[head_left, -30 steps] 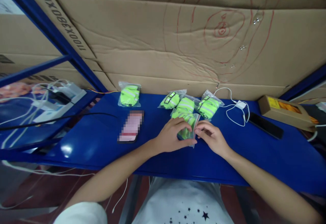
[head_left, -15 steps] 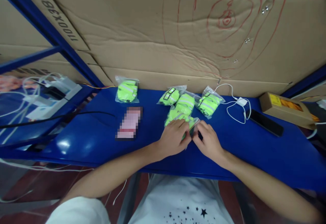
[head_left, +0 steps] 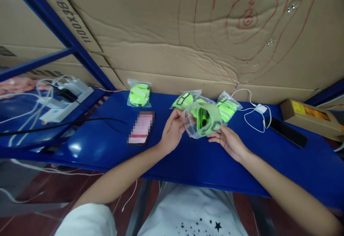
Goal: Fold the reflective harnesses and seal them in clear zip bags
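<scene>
The clear bag (head_left: 192,127), mouth gaping, sits between left grip (head_left: 172,131), pinching its left edge, and right grip (head_left: 231,141), half-curled at lower right, hold unclear.

Between the two sides of our grip, we see one clear bag (head_left: 191,128), its mouth open toward us. Inside it sits a bright green strap (head_left: 208,124), rolled in layers.

Blue table (head_left: 193,160) — bagged green bundles (head_left: 139,95), pink-screened phone (head_left: 141,128), white adapter (head_left: 260,108), black phone (head_left: 288,132), cardboard box (head_left: 309,118) on top.
</scene>
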Tool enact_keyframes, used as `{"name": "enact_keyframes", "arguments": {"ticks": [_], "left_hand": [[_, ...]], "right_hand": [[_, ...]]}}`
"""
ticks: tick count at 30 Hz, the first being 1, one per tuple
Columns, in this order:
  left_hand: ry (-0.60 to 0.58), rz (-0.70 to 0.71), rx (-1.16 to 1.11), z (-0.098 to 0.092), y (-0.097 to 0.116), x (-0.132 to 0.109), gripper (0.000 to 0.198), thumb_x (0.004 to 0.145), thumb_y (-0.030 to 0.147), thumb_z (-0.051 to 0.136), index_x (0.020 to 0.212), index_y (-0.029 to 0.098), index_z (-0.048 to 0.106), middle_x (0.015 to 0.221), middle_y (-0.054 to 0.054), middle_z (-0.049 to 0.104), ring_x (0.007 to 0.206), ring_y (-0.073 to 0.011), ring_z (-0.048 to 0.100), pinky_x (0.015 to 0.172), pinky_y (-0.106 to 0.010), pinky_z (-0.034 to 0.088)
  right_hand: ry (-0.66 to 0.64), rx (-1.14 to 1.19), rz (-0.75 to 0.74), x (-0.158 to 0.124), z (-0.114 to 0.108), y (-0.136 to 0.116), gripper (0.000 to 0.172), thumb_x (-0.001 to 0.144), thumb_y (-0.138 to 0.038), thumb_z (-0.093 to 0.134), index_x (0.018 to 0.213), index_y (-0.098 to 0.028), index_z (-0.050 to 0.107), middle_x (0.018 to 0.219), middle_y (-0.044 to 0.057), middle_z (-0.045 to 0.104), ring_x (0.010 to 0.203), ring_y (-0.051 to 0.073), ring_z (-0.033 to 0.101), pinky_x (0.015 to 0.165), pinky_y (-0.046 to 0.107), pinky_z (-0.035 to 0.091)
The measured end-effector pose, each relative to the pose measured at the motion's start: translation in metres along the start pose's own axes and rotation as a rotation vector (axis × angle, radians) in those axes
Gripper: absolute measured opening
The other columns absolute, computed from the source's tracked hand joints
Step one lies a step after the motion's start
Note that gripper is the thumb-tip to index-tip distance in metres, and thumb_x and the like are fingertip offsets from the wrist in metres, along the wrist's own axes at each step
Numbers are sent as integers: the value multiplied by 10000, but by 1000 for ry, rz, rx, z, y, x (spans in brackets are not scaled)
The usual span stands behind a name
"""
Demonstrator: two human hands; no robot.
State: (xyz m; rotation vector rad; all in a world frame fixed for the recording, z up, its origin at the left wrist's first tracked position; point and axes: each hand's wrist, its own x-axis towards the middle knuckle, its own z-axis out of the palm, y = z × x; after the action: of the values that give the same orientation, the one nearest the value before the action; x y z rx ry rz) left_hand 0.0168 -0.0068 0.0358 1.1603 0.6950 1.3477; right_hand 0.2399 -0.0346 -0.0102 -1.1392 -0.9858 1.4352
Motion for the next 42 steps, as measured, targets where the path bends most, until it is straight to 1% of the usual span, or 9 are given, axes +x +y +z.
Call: {"name": "enact_keyframes", "arguments": {"ticks": [6,10,14,19,23,29,32,37,42], "left_hand": [[29,-46,23,-4,-12,8,262,914,415,586,826,209,451,830,11,522,801,-121,604,813,-287,565],[18,-64,195,-16,-18,25,272,965,402,465,835,178,551,833,-22,591,719,-118,612,627,-233,509],[-27,-97,305,-23,-27,34,288,961,363,464,791,163,584,707,0,584,572,-88,537,528,-204,408],[-186,-82,443,-22,-36,27,316,961,360,483,786,152,644,723,-8,619,608,-100,559,580,-218,438],[-336,-19,560,-19,-38,17,350,992,393,484,829,156,684,777,-22,665,681,-118,594,649,-234,458],[-502,51,691,-16,-34,8,329,1013,371,492,889,161,713,835,-39,705,733,-137,620,656,-242,427],[-548,69,721,-13,-32,6,310,1018,350,491,911,165,716,863,-45,712,757,-139,632,658,-237,431],[-559,109,731,-12,-33,5,250,1000,347,532,1033,163,697,969,-67,698,785,-133,644,661,-221,481],[-373,251,822,-18,-35,14,232,1010,326,505,1019,175,681,972,-53,715,829,-138,662,732,-237,513]], "right_hand": [[198,-11,-271,23,-17,-79,341,705,-439,898,808,-221,657,670,-57,598,545,75,522,484,186,447],[157,-690,-724,28,0,-160,240,801,-373,834,832,-172,707,756,-1,694,623,87,574,568,223,433],[547,-959,-1107,31,14,-197,146,893,-291,735,897,-144,731,806,32,710,705,102,612,625,241,414],[571,-1088,-943,51,-9,-192,76,858,-229,742,877,-155,747,760,36,711,652,117,604,624,265,415],[788,-891,-1121,58,-21,-191,144,900,-247,678,983,-136,718,857,66,719,710,134,631,618,261,429],[850,-749,-1281,52,-8,-194,154,950,-312,656,915,-163,636,821,38,641,704,134,613,645,275,454],[693,-680,-1190,56,-6,-195,131,937,-276,669,905,-158,623,729,0,590,587,107,574,568,256,450],[821,-653,-1174,59,-23,-201,45,913,-169,660,937,-133,647,728,9,620,551,93,580,501,237,432],[890,-690,-1024,54,-70,-211,213,862,-326,773,966,-151,712,786,86,709,510,118,590,468,277,448]]}}
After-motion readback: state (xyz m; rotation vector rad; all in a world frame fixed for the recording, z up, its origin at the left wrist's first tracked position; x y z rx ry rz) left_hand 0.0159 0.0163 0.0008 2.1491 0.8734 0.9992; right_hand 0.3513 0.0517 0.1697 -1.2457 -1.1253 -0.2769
